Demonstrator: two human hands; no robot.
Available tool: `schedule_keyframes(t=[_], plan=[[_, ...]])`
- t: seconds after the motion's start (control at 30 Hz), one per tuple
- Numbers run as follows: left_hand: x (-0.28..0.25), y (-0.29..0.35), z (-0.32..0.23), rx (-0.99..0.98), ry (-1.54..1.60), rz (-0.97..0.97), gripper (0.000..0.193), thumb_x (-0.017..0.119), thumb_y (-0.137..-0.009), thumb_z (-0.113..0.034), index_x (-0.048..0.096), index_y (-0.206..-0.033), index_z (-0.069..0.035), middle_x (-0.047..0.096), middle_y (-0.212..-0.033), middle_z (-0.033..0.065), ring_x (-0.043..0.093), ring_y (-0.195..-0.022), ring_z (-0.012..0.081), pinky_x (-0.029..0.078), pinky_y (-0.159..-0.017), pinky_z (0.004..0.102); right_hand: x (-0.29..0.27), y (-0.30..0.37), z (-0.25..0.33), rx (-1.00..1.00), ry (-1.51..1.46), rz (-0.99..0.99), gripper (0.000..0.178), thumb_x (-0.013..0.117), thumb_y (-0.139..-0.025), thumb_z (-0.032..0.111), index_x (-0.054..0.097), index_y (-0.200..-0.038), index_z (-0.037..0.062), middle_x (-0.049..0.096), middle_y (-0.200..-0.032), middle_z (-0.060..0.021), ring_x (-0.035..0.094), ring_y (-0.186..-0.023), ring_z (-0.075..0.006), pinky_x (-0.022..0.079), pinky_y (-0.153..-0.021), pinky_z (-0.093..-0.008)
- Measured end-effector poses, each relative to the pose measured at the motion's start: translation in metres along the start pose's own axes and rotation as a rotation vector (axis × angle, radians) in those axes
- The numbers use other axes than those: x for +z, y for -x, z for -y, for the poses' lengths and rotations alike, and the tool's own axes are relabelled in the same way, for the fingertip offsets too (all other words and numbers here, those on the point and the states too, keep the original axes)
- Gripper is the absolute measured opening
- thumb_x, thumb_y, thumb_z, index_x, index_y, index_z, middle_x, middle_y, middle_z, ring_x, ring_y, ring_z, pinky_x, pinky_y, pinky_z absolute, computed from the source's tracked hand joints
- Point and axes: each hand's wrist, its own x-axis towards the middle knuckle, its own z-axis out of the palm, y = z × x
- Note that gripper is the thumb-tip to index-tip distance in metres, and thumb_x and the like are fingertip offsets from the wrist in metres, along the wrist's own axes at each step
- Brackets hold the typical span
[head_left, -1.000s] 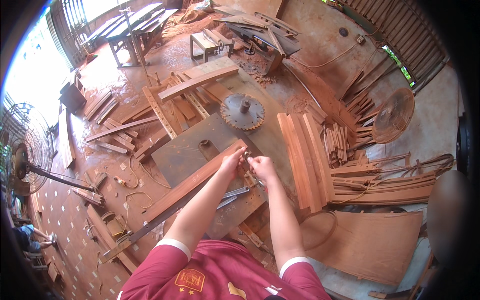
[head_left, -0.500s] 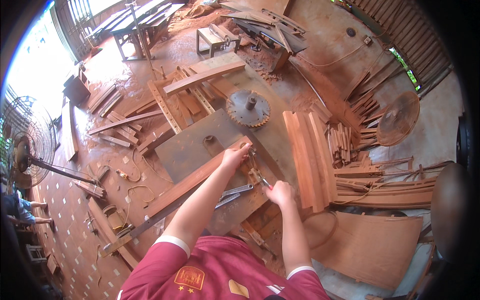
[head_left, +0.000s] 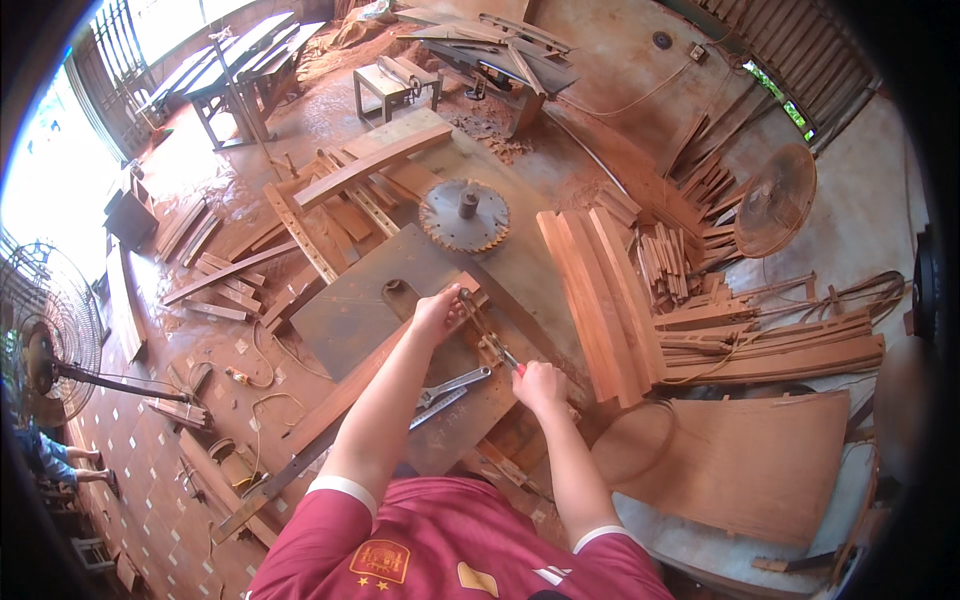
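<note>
Head view: a red-handled tool (head_left: 519, 369) is gripped by the right hand (head_left: 540, 386), whose fingers are closed snugly round its grip. Its metal end is pointed up and leftward, toward a slender metal piece (head_left: 482, 322) set near the end of a long reddish plank (head_left: 372, 357); whether the two are touching cannot be told. By the left hand (head_left: 437, 313), the plank's upper end is covered, with thumb and fingers bent close together beside the metal piece; what is pinched between them is too small to be made out.

The plank is laid slantwise across a dark metal-topped desk (head_left: 345, 300), under the left forearm. Between the forearms, a spanner (head_left: 457, 381) is laid on the desk, with a metal rule (head_left: 440, 405) just beside it. Beyond the hands, a toothed circular blade (head_left: 445, 225) is laid flat on a paler surface (head_left: 527, 262), well apart from both. To the right of the right hand, long reddish boards (head_left: 585, 300) are placed side by side.
</note>
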Motion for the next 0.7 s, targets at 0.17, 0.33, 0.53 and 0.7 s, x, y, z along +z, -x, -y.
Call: schedule_keyframes(t=[0.17,0.33,0.53,0.7], plan=[[-0.029,-0.014,0.005,-0.040,-0.047,-0.066,0.042,0.072,-0.099,-0.049,0.073,-0.098,-0.007,0.069,-0.083,0.0017,0.056,-0.070,0.0114,0.044,-0.060,0.0285,0.046,-0.014,-0.010,-0.039,-0.143,-0.119,0.035,0.067,-0.094,0.038,0.074,-0.086,0.0045,0.075,-0.083,-0.0253,0.076,-0.081,-0.0431,0.060,-0.078,-0.0543],[-0.081,0.037,0.013,0.548,-0.851,-0.273,0.058,0.074,-0.093,-0.049,0.073,-0.121,0.001,0.074,-0.103,0.0161,0.069,-0.100,0.0294,0.055,-0.091,0.0406,0.074,-0.021,-0.018,0.018,-0.219,-0.144,0.035,0.066,-0.090,0.036,0.074,-0.083,0.0026,0.074,-0.081,-0.0267,0.074,-0.079,-0.0462,0.060,-0.077,-0.0569],[-0.208,0.154,0.061,0.768,-1.526,-0.635,0.106,0.085,-0.073,-0.063,0.049,-0.147,0.003,0.053,-0.147,0.0230,0.047,-0.139,0.0414,0.033,-0.118,0.0537,0.050,-0.029,-0.005,0.121,-0.292,0.054,0.037,0.067,-0.083,0.039,0.078,-0.083,0.0035,0.074,-0.090,-0.0285,0.074,-0.093,-0.0455,0.059,-0.087,-0.0552],[-0.237,0.176,0.096,0.745,-1.667,-0.685,0.120,0.087,-0.064,-0.071,0.046,-0.148,0.004,0.054,-0.142,0.0212,0.049,-0.135,0.0398,0.033,-0.116,0.0525,0.059,-0.029,-0.014,0.110,-0.315,0.134,0.036,0.068,-0.082,0.037,0.074,-0.075,0.0014,0.072,-0.084,-0.0280,0.073,-0.087,-0.0445,0.058,-0.080,-0.0533]])
